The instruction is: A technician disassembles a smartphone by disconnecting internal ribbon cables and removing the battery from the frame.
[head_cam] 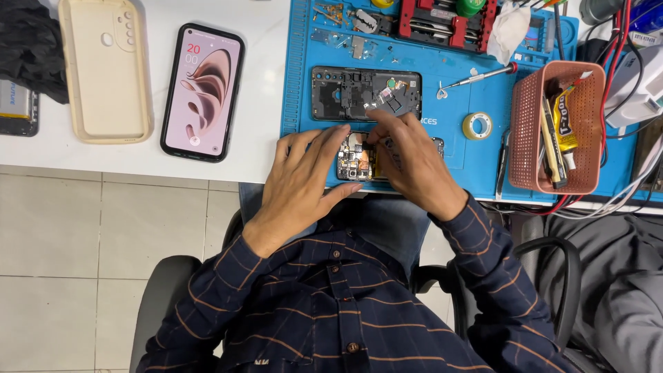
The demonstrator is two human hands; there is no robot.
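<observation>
Opened black smartphone body (359, 160) with exposed circuit board, on blue silicone repair mat (442, 83) at bench edge

Left hand (304, 176) grasping its side; right hand (407, 162) pinching at the board; back frame (366, 93) already detached just beyond; red-handled screwdriver (480, 76), yellow tape roll (477, 126) near; reassembly outstanding

Opened phone (359, 157) on mat (297, 83), under both hands. Back frame (364, 93) just behind it. Basket (552, 128) right, lit phone (202, 91) left.

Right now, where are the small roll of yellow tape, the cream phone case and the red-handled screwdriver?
small roll of yellow tape (477, 126), head view, on its ring
cream phone case (103, 76), head view, middle of its inside
red-handled screwdriver (480, 77), head view, on its metal shaft
</observation>
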